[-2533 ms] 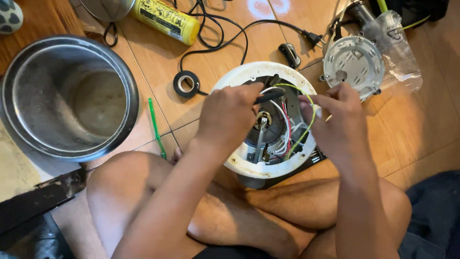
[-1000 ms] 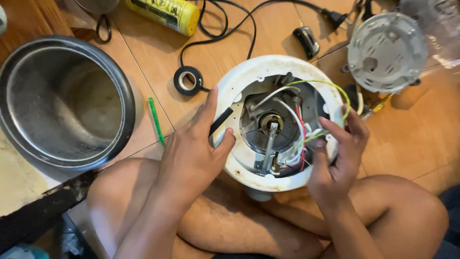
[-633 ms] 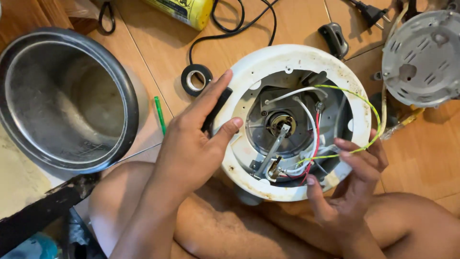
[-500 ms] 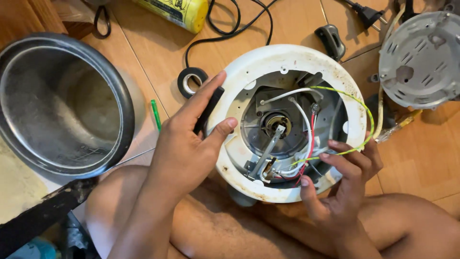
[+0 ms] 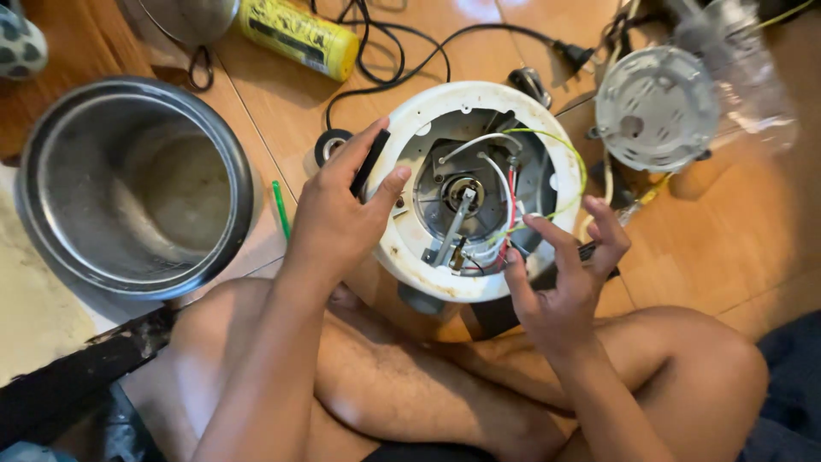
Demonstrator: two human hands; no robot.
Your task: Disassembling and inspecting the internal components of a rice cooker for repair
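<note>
A round white appliance base (image 5: 410, 257) lies open side up on the wooden floor in front of my crossed legs. Inside it are a grey metal plate (image 5: 453, 201) and red, white and yellow-green wires (image 5: 513, 184). My left hand (image 5: 338, 218) rests on the base's left rim, pinching a slim black tool (image 5: 369, 161) between forefinger and thumb. My right hand (image 5: 564, 278) hovers at the lower right rim with its fingers spread, close to the wires and holding nothing.
A large steel pot (image 5: 137, 180) stands to the left. Near the base are a black tape roll (image 5: 327, 145) and a green stick (image 5: 280, 210). A yellow can (image 5: 299, 34), a black power cord (image 5: 479, 34), a white round plate (image 5: 657, 107) and a clear plastic bottle (image 5: 740, 64) lie behind.
My right hand has let go of the wires and spread its fingers just off the lower right rim. My left hand stays on the left rim with the black tool.
</note>
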